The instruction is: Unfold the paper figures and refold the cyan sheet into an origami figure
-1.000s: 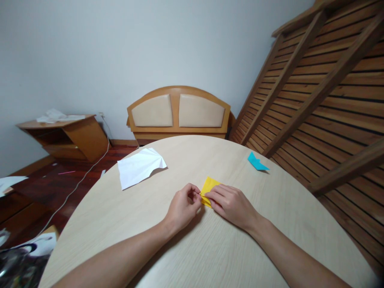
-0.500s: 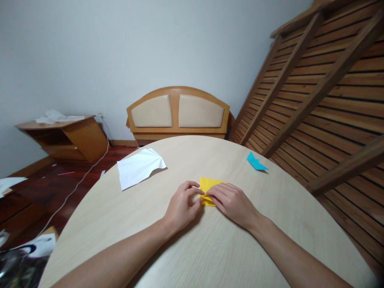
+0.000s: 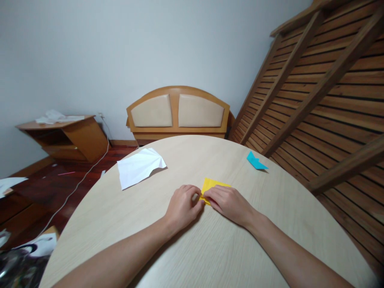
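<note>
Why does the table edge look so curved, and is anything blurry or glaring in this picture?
Head view: the wide lens bends the table rim and stretches both forearms near the bottom corners. Light is soft and even, no glare; faint shadows lie under the left hand and right hand on the yellow paper. The centre is sharp; the clutter at bottom left is dark and smeared.
</note>
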Demonstrator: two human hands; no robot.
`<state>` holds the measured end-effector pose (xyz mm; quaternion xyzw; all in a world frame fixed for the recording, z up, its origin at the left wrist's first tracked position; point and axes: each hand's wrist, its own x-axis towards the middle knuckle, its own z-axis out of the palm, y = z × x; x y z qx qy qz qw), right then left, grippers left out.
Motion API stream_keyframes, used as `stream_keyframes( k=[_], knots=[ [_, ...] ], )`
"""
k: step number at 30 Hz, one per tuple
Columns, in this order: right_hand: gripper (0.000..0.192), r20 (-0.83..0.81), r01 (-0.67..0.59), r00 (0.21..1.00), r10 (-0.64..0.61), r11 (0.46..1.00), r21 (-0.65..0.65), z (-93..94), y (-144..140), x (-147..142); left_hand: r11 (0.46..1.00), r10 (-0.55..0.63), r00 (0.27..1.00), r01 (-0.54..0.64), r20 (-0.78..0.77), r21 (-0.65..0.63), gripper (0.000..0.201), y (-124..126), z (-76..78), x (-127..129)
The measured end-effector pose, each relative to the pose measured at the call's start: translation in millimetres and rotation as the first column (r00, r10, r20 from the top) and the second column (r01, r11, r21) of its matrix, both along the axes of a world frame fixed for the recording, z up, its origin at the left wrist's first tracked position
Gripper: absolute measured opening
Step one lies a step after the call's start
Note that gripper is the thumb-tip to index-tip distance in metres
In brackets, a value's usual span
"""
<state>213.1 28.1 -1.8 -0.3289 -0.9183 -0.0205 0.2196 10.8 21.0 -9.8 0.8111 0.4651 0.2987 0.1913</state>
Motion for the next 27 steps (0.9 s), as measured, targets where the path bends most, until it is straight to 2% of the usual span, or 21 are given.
stream_keyframes(
  k=[6, 8, 10, 12, 13, 18, 22, 27],
  knots=[
    [0.008, 0.007, 0.006, 1.0, -0.006, 0.999, -0.051, 0.4, 0.9, 3.9, 0.996, 0.082, 0.993, -0.079, -0.09, 0.035, 0.007, 0.3, -0.9, -1.4],
    [0.007, 0.03, 0.026, 0.999, -0.024, 0.997, -0.069, -0.1, 1.0, 4.5, 0.996, 0.047, 0.986, -0.035, -0.157, 0.083, 0.007, -5.4, 2.7, -0.7],
    [0.007, 0.038, 0.044, 0.998, -0.041, 0.995, -0.092, -1.4, 1.5, 5.2, 0.99, -0.042, 0.968, 0.073, -0.247, 0.118, 0.014, -14.9, 7.5, 1.6],
    [0.007, 0.039, 0.056, 0.998, -0.052, 0.992, -0.11, -3.0, 2.4, 6.2, 0.977, -0.144, 0.934, 0.186, -0.327, 0.102, 0.017, -26.2, 12.0, 5.2],
    [0.007, 0.036, 0.06, 0.998, -0.056, 0.992, -0.115, -3.9, 3.0, 6.9, 0.977, -0.142, 0.924, 0.187, -0.354, 0.097, 0.018, -31.6, 13.7, 7.2],
    [0.01, -0.025, 0.053, 0.998, -0.057, 0.989, -0.137, -7.1, 5.5, 9.8, 0.991, -0.086, 0.902, 0.122, -0.424, 0.059, 0.034, -46.4, 16.6, 12.5],
    [0.014, -0.104, 0.044, 0.993, -0.063, 0.984, -0.173, -8.7, 5.4, 11.0, 0.998, -0.008, 0.902, 0.037, -0.431, 0.059, 0.038, -45.4, 15.3, 10.1],
    [0.019, -0.143, 0.058, 0.986, -0.085, 0.981, -0.184, -8.8, 4.4, 11.9, 0.998, 0.021, 0.908, 0.008, -0.418, 0.067, 0.039, -42.2, 13.8, 7.9]
  ],
)
